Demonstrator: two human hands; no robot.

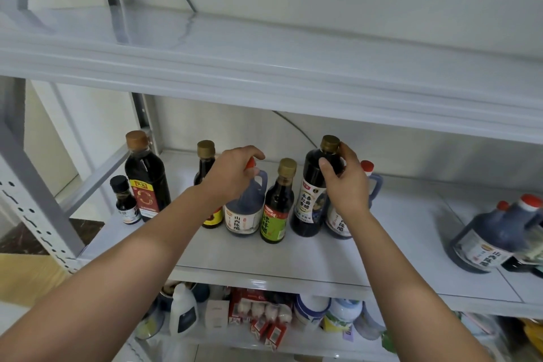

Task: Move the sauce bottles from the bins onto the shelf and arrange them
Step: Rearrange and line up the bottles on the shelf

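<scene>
Several sauce bottles stand in a row on the white middle shelf (264, 258). My left hand (232, 173) grips the red-capped top of a blue-grey vinegar jug (244, 214). My right hand (345, 182) holds the neck of a tall dark vinegar bottle (310, 200) with a gold cap. Between them stands a green-labelled bottle (277, 203). Another red-capped jug (371, 182) is half hidden behind my right hand. To the left are a gold-capped bottle (205, 161) behind my left wrist, a tall red-labelled bottle (145, 179) and a small black-capped bottle (125, 200).
Two large dark jugs (490, 238) sit at the right end of the same shelf. The upper shelf (264, 67) hangs close overhead. Packets and white containers (311, 311) crowd the lower shelf. A perforated grey upright (38, 200) frames the left side.
</scene>
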